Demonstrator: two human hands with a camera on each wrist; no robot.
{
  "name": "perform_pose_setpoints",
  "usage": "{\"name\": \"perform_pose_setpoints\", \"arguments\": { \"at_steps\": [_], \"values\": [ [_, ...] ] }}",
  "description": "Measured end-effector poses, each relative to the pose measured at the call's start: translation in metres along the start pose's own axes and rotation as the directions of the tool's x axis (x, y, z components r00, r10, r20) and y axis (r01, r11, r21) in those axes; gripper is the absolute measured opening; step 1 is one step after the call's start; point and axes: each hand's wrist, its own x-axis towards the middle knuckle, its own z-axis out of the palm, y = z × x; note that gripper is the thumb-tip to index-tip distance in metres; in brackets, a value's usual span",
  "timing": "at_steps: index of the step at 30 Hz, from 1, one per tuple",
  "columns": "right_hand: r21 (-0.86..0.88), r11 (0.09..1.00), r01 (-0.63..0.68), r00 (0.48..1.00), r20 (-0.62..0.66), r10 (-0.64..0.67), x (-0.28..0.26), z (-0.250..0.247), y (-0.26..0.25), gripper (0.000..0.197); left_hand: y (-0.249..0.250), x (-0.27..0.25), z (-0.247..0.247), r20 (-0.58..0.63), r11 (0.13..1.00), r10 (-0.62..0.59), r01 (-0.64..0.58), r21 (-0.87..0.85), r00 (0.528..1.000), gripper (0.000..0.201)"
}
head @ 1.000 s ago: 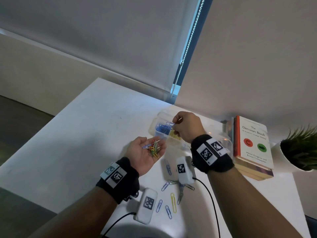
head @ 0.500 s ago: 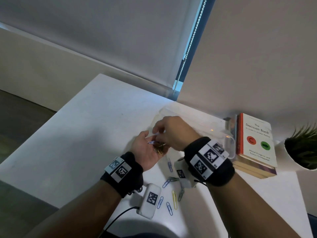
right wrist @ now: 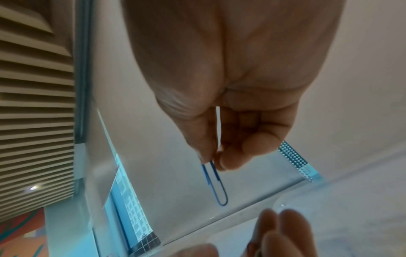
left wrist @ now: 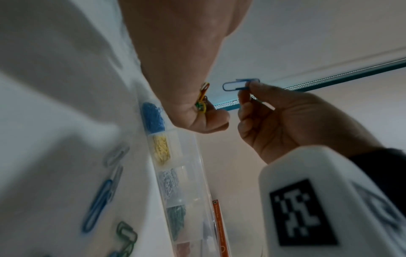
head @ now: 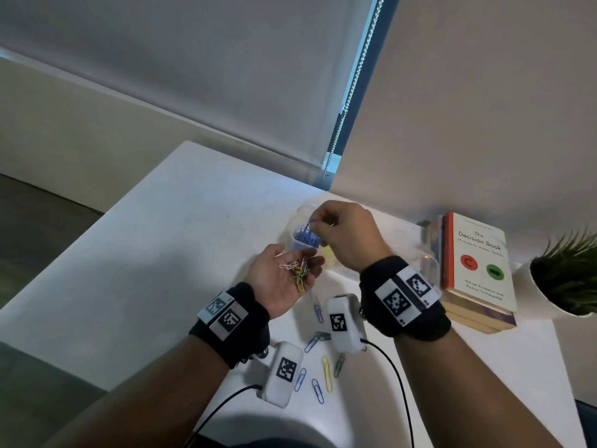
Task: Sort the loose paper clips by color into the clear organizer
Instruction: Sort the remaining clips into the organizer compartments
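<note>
My right hand (head: 347, 236) pinches a blue clip (left wrist: 240, 84) over the blue bin (head: 305, 239) at 12 o'clock for release; left hand (head: 284, 276), cupped loosely, holds mixed clips (head: 297, 271) close.

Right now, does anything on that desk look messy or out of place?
Only the clips not yet sorted: several loose paper clips, blue, yellow and grey-green, lie scattered on the white table near the wrists, outside the clear organizer. The left hand cups a mixed bunch; the right hand pinches a blue clip. Nothing looks spilled or broken.
</note>
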Motion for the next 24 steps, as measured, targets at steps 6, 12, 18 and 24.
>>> {"name": "perform_pose_setpoints", "arguments": {
  "at_steps": [6, 12, 18, 24],
  "values": [
    [-0.030, 0.993, -0.118, 0.992, -0.056, 0.117, 0.019, -0.001, 0.011, 0.010, 0.000, 0.001, -0.003, 0.004, 0.998, -0.017, 0.017, -0.060, 1.000, 0.051],
    [-0.241, 0.957, -0.159, 0.985, 0.024, 0.170, 0.034, 0.013, 0.015, 0.013, 0.002, 0.002, -0.007, 0.006, 0.997, -0.007, 0.008, -0.080, 1.000, 0.054],
    [-0.212, 0.975, -0.059, 0.990, 0.116, 0.085, 0.002, 0.001, 0.005, 0.013, 0.003, -0.002, 0.000, 0.099, 0.993, -0.007, 0.019, -0.114, 0.995, 0.050],
    [-0.296, 0.955, -0.028, 0.976, 0.198, 0.090, -0.033, -0.004, 0.007, 0.018, -0.007, -0.006, 0.008, 0.206, 0.993, -0.034, 0.056, -0.101, 0.978, 0.051]
  ]
}}
